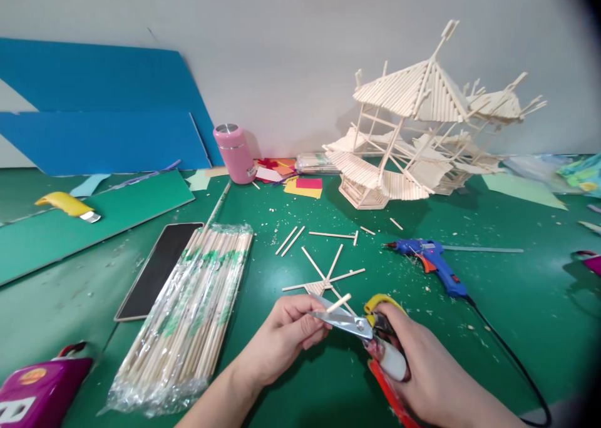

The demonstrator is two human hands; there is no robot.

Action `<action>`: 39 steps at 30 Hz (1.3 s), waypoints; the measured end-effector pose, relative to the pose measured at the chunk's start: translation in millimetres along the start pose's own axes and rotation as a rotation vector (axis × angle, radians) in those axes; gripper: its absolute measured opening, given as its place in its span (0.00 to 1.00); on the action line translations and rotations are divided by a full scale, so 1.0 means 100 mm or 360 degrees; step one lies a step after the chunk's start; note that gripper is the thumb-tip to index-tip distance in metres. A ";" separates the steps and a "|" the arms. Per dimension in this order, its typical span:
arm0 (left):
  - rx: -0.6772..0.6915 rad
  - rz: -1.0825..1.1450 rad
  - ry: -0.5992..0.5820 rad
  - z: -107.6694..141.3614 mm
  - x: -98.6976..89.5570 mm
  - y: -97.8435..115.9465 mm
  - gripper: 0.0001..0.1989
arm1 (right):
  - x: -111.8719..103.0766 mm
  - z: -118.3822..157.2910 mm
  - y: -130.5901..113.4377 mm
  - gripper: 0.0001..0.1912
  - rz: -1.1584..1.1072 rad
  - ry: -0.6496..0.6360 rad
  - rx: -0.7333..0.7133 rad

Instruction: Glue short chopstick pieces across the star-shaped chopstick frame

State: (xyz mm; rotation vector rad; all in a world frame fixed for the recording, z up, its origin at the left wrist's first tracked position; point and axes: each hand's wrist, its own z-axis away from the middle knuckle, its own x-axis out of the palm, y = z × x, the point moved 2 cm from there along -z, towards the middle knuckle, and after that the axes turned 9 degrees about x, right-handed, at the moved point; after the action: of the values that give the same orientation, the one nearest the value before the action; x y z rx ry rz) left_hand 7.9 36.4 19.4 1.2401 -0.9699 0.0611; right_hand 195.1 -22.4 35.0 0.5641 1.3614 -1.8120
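Low in the middle of the head view, my left hand [293, 328] is closed with its fingertips pinching a short wooden stick [339, 303]. My right hand [422, 359] wraps round the yellow and red handles of a pair of scissors [347, 321]. Their blades are parted, with the stick lying between them close to my left fingertips. Just beyond the blades lies a small star-shaped frame of sticks [323, 284], partly hidden by the scissors and my left hand. A T-shaped stick piece [333, 234] and two loose sticks [290, 241] rest behind it.
A blue glue gun [429, 259] lies at right, its cord running forward. Behind it stands a stick-built pavilion model [408, 102]. At left are a plastic-wrapped bundle of sticks [197, 309], a black phone-like slab [159, 268], a yellow utility knife [68, 204] and a pink flask [233, 156].
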 end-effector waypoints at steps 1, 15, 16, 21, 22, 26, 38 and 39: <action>-0.0049 0.0086 -0.0034 0.01 0.00 -0.01 0.09 | -0.02 0.00 0.00 0.13 0.0017 0.0008 -0.0019; 0.0024 -0.0161 0.0000 0.00 -0.03 0.03 0.11 | -0.03 -0.01 -0.01 0.07 0.0075 -0.0001 -0.0007; 0.0000 -0.0136 -0.0021 0.00 -0.03 0.03 0.11 | -0.03 -0.01 -0.01 0.09 0.0060 0.0013 -0.0017; -0.0173 0.0050 -0.0149 0.04 -0.01 0.00 0.14 | -0.08 0.02 -0.02 0.13 0.0055 0.0032 -0.0082; -0.0180 0.0051 -0.0157 0.04 -0.01 -0.01 0.14 | -0.09 0.02 -0.03 0.12 0.0064 0.0013 -0.0090; -0.0116 0.0007 -0.0100 0.02 -0.02 -0.03 0.12 | -0.07 0.01 -0.04 0.06 0.0097 -0.0039 -0.0010; -0.0084 0.0018 -0.0094 0.01 -0.02 0.01 0.12 | -0.06 0.00 -0.04 0.09 0.0035 -0.0026 -0.0047; -0.0092 0.0023 -0.0098 0.01 -0.02 0.01 0.12 | -0.06 0.00 -0.05 0.07 0.0025 -0.0053 -0.0048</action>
State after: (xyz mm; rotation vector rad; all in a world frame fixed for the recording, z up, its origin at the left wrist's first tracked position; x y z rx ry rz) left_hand 5.8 37.0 18.6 1.1878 -1.0273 0.0059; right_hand 194.7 -19.5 41.9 0.5252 1.3559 -1.7776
